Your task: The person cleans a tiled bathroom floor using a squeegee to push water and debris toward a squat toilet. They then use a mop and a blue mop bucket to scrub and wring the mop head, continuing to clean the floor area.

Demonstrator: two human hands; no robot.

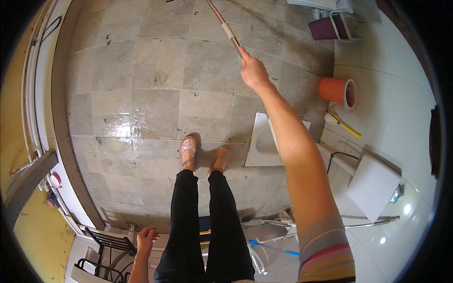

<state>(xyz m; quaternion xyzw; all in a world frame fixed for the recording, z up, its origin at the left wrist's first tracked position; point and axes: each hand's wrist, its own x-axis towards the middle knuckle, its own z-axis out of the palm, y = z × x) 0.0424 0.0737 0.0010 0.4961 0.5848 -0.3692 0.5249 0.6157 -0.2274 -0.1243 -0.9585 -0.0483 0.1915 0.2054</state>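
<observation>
My right hand (255,72) is wrapped round a long copper-coloured pole (216,12) with a pale sleeve partway along it. The arm reaches far forward, and the pole slants up and left past the top edge, so its far end is out of sight. Down at the lower left, my left hand (147,238) hangs beside my leg with loosely bent fingers and nothing in it. It is nearest to a black slatted rack (111,240). Under my feet, the grey tiled floor (158,70) looks wet and shiny in places, with small dark specks.
A white squat toilet (255,148) lies right of my feet, partly behind my right arm. Along the right wall are an orange bucket (332,90), a yellow-handled brush (344,126), a purple basket (325,29) and a white cistern (373,186). White pipes (29,94) run along the left wall.
</observation>
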